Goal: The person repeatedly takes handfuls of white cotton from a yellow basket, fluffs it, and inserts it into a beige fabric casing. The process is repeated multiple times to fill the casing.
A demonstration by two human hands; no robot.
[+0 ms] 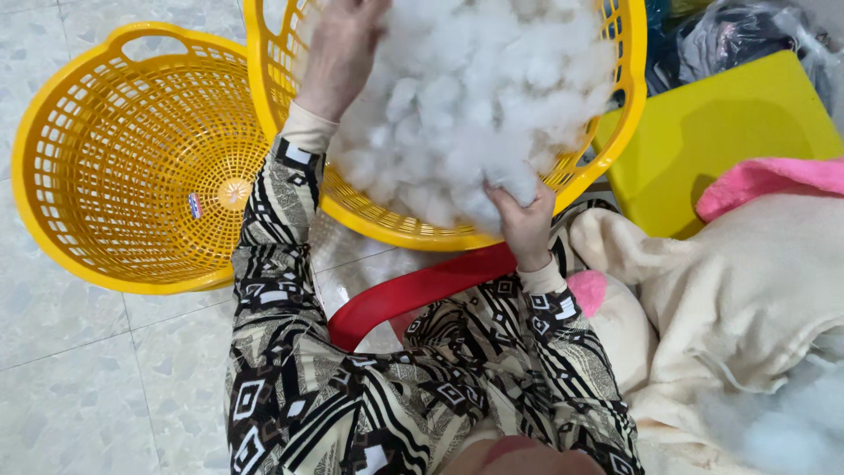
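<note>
Yellow basket [626, 97], tilted toward the lap, heaped with white fibre stuffing [479, 97]; second yellow basket [132, 158] just beside it on the tile floor [61, 352], nothing visible in it but a small sticker at the bottom. Cream plush skin [738, 290] with pink trim slumped at right, against a yellow board [721, 123]; red plastic rim [413, 290] under the near basket edge. Stuffing judged very light, soft, springy, non-slippery, clingy: tears off in tufts rather than lifting as one mass, nothing fragile. Best taken by pinching a wad deep at the near edge or scooping from the side, not skimming the top. Left hand [338, 57] laid on the pile's left flank, fingers buried in the fluff, spread not discernible. Right hand [526, 224] at the near rim, fingers curled closed on a tuft of stuffing.
</note>
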